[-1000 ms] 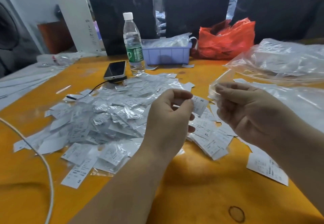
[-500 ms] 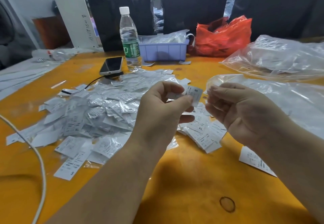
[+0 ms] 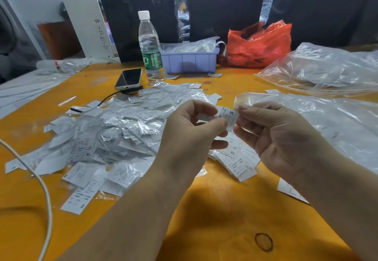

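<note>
Above the orange table (image 3: pixel 204 224), my left hand (image 3: pixel 188 138) pinches a small white size label (image 3: pixel 228 115) marked S between thumb and forefinger. My right hand (image 3: pixel 282 138) meets the label's right end with curled fingers and appears to pinch a small clear bag (image 3: pixel 242 100) that rises above its fingertips. A heap of bagged labels (image 3: pixel 122 125) spreads to the left of my hands. A fanned stack of bare labels (image 3: pixel 235 158), marked XL and L, lies under them.
At the back stand a water bottle (image 3: pixel 150 46), a phone (image 3: pixel 128 78) on a charger, a purple bin (image 3: pixel 190 60) and a red plastic bag (image 3: pixel 259 46). Large clear bags (image 3: pixel 327 70) cover the right side. A white cable (image 3: pixel 47 199) curves along the left.
My hands have come together: the left brought the S label rightward until it met the right hand's fingertips and the clear bag.
</note>
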